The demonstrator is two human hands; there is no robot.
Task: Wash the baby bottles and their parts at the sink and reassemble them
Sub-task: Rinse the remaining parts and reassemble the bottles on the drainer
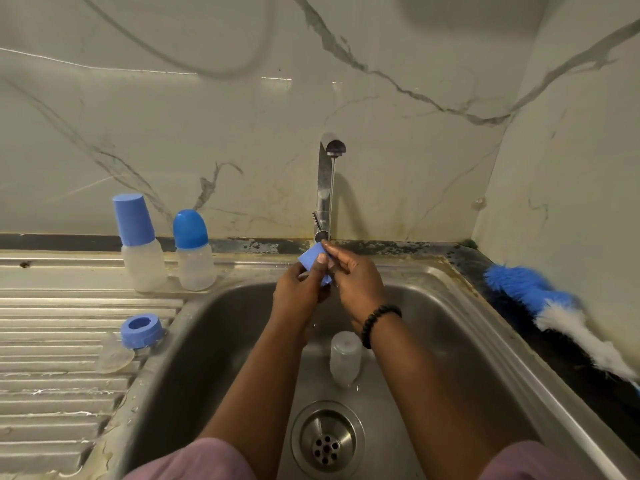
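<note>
Under the running tap both hands hold a blue bottle cap over the sink. My left hand grips the cap from below with the thumb across it. My right hand pinches its upper edge. A clear bottle body lies in the basin between my forearms. Two capped bottles stand on the counter at the left: one with a tall blue cap, one with a rounded blue cap. A blue screw ring and a clear teat rest on the drainboard.
A blue and white bottle brush lies on the dark counter right of the sink. The drain sits at the basin's front. The ribbed drainboard stretches left. A marble-pattern wall stands close behind the tap.
</note>
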